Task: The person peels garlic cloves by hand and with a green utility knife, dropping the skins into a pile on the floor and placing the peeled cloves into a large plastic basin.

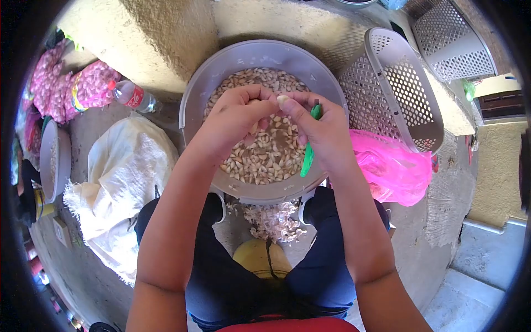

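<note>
Above a wide grey basin (193, 77), my two hands meet with fingertips close together. A pale garlic clove (282, 100) is pinched between them. My left hand (238, 113) is closed, with more cloves partly showing under its curled fingers. My right hand (323, 124) is closed too, its thumb against the clove while a green-handled knife (308, 155) lies across the palm and points down. Many garlic cloves (265, 160) sit in water inside the basin. How far the fingers wrap the knife is partly hidden.
Garlic skins (274, 221) are heaped on the floor between my feet. A pink plastic bag (392, 171) and a perforated basket (406, 88) stand right. At left are a white sack (124, 171), a cola bottle (134, 96), net bags of garlic (94, 83) and another basin (60, 160).
</note>
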Motion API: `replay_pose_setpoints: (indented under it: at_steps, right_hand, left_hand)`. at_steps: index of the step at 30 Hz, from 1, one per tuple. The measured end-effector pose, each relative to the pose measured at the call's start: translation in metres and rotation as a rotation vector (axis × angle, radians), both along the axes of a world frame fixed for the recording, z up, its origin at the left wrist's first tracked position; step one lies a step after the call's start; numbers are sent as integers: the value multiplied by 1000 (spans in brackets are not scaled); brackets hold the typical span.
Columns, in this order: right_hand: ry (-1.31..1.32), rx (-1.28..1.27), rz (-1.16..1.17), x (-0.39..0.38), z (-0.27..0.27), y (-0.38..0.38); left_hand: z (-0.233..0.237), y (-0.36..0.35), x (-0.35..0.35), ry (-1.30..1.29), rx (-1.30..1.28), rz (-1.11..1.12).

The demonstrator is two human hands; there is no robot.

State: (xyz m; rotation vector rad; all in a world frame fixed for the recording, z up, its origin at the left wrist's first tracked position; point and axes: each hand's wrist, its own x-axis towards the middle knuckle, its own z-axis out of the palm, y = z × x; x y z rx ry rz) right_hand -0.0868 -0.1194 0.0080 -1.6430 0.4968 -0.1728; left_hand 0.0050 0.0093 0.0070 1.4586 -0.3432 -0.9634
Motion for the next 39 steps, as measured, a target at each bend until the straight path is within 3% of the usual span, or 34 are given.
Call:
replay_pose_setpoints:
  at_steps: [2, 8, 11, 14, 23, 26, 32, 39]
  right_hand:
    - [-51, -194, -10, 0, -1, 1]
    - [-10, -210, 24, -1, 1, 1]
    - [-26, 308, 22, -1, 0, -8]
    - [-85, 566, -1, -1, -3, -12]
    - [-10, 577, -17, -1, -3, -11]
    - [-93, 587, -93, 1, -8, -13]
    - [-138, 793, -5, -3, -5, -20]
    - [-97, 782, 61, -7, -6, -24]
  left_hand:
    - [2, 0, 0, 5, 6, -17]
    - [-5, -2, 4, -67, 18, -46]
    - [-2, 0, 5, -35, 23, -54]
    - [-2, -1, 4, -9, 15, -44]
    - [-3, -1, 6, 50, 2, -33]
    - [-5, -1, 6, 51, -14, -20]
    - [2, -2, 5, 59, 35, 9]
    - [3, 0, 6, 52, 8, 31]
